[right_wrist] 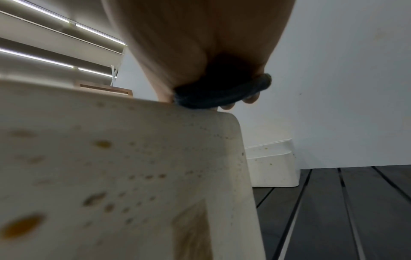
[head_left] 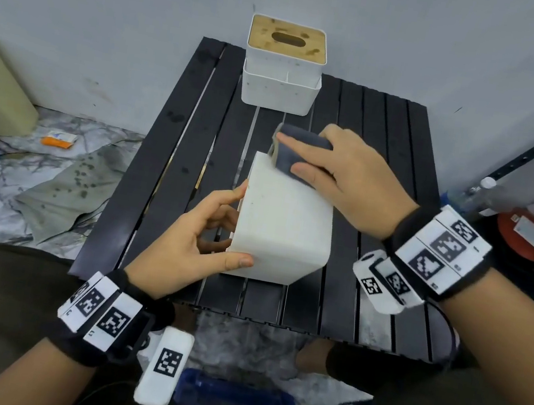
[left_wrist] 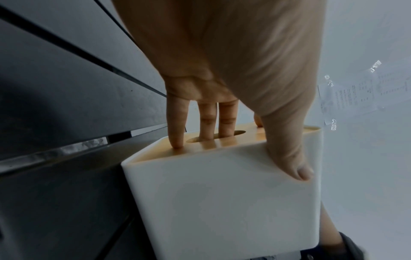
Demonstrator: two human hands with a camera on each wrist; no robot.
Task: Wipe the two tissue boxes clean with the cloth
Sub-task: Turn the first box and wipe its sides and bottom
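I note my left hand (head_left: 197, 244) gripping the near tissue box (head_left: 284, 225) tipped on the bench (head_left: 174, 160) — right hand (head_left: 355, 181) fingers (head_left: 304, 172) pinching the cloth (head_left: 295, 154) on its far edge — second tissue box (head_left: 284, 66) behind.

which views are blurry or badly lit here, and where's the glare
Head view: sharp, evenly lit, wide-angle bend at edges. Left wrist: table dark and shadowed, left hand soft. Right wrist: near tissue box blurred, bright ceiling-light streaks upper left, cloth nearly black.
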